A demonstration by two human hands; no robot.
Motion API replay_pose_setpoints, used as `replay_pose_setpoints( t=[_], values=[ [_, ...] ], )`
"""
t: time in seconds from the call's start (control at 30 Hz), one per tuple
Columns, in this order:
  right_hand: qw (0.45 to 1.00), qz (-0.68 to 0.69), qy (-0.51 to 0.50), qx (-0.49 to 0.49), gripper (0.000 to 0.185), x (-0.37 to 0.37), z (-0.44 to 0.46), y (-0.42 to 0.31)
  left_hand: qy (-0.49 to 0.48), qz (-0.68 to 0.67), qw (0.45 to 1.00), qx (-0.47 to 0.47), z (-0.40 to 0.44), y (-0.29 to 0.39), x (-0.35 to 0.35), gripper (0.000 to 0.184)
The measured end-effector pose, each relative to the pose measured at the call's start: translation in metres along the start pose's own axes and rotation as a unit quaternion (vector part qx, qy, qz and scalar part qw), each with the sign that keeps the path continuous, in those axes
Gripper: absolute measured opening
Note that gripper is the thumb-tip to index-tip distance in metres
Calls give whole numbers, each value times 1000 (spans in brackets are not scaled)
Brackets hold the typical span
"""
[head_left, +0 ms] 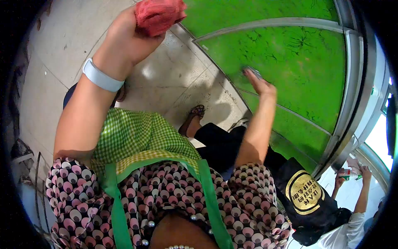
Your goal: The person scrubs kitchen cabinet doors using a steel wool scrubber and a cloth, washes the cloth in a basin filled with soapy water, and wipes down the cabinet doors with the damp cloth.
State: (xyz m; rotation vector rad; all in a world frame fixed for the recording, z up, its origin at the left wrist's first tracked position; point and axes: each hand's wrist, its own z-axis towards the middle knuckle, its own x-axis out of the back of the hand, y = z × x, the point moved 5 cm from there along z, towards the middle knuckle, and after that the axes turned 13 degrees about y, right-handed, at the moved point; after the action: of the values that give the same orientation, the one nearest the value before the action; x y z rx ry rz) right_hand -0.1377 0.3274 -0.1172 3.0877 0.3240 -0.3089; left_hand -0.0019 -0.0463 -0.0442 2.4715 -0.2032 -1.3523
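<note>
Raised at the upper left, my left hand [134, 43] is closed around a crumpled red cloth [159, 15]. A pale band circles that wrist. My right hand [259, 83] is in front of the green panel [286, 58], its fingers wrapped round a small dark and silvery object [253, 72] that I cannot make out. That object is beside or against the panel; contact is unclear. Dark marks and thin scratches spread over the green surface, which metal strips divide.
A tiled floor [54, 54] lies at the left, with a sandaled foot [192, 120] below centre. A black bag [290, 182] with a gold print is at the lower right. Beyond it, another person's hands [365, 174] hold small items. A metal frame [352, 83] edges the panel.
</note>
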Motion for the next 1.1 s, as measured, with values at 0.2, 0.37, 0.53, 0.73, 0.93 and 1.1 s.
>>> replay_pose_setpoints(
  t=[0.2, 0.37, 0.53, 0.73, 0.93, 1.1],
  values=[
    [999, 9, -43, 23, 47, 6, 147, 72, 163, -37, 986, 16, 9, 0, 14, 20],
    [993, -3, -54, -109, 58, 0, 70, 38, -13, 17, 1000, -1, 23, -1, 20, 26],
    [985, -13, -169, -17, 57, 12, -87, -43, -57, -40, 993, 92, 24, -13, 14, 30],
    [993, -57, -102, 27, 67, 5, -51, -53, -27, -32, 998, 55, 17, -9, 26, 31],
    [986, -84, -126, 70, 56, 36, 154, -14, 110, -65, 991, 33, 24, -11, 26, 30],
    [996, -56, -64, 14, 60, 16, 92, -17, -3, -74, 996, 56, 18, -6, 22, 28]
  ],
)
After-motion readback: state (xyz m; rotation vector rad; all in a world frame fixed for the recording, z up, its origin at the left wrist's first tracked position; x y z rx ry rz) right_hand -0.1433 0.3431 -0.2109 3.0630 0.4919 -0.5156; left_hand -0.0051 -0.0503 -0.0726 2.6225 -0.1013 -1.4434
